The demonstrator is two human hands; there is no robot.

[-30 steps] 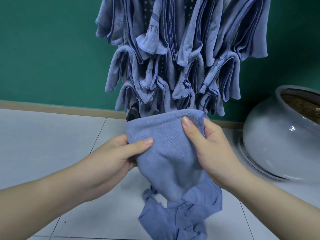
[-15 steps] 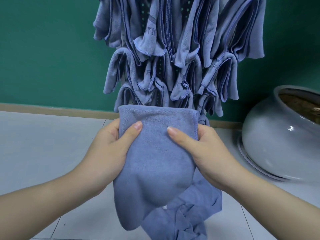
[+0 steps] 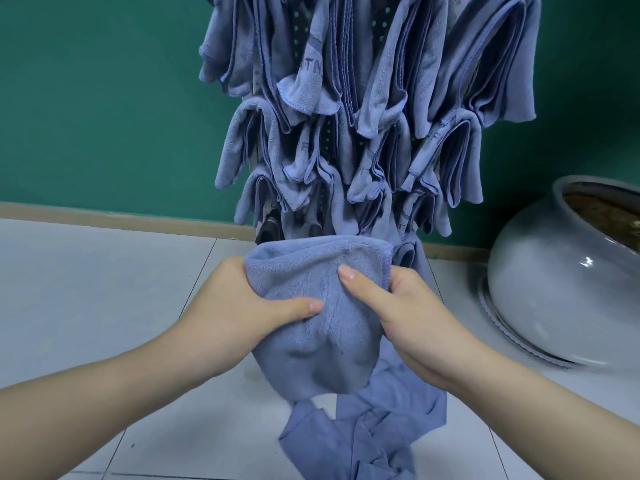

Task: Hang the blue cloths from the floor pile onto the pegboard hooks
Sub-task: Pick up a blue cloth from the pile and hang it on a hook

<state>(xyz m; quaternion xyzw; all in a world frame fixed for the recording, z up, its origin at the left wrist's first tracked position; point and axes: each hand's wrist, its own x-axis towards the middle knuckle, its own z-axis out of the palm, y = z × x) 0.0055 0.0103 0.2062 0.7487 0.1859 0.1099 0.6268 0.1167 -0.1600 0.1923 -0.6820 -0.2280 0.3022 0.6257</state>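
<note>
A folded blue cloth (image 3: pixel 318 271) hangs between both hands just below the pegboard's lowest row. My left hand (image 3: pixel 239 306) grips its left side, thumb pressed across the front. My right hand (image 3: pixel 401 306) grips its right side with the thumb on the front too. Several blue cloths (image 3: pixel 363 116) hang in rows on the pegboard (image 3: pixel 298 27), which shows only in narrow gaps; the hooks are hidden. Beneath the held cloth, the floor pile of blue cloths (image 3: pixel 374 434) lies crumpled on the tiles.
A large grey ceramic pot (image 3: pixel 554 282) sits on the floor at the right, close to the pegboard. A green wall (image 3: pixel 104 98) with a tan baseboard runs behind. Pale floor tiles (image 3: pixel 86 289) spread to the left.
The cloth has been gathered narrower between my hands. My left thumb has slid lower and further across its front, and the cloth's hanging lower end has drawn up shorter.
</note>
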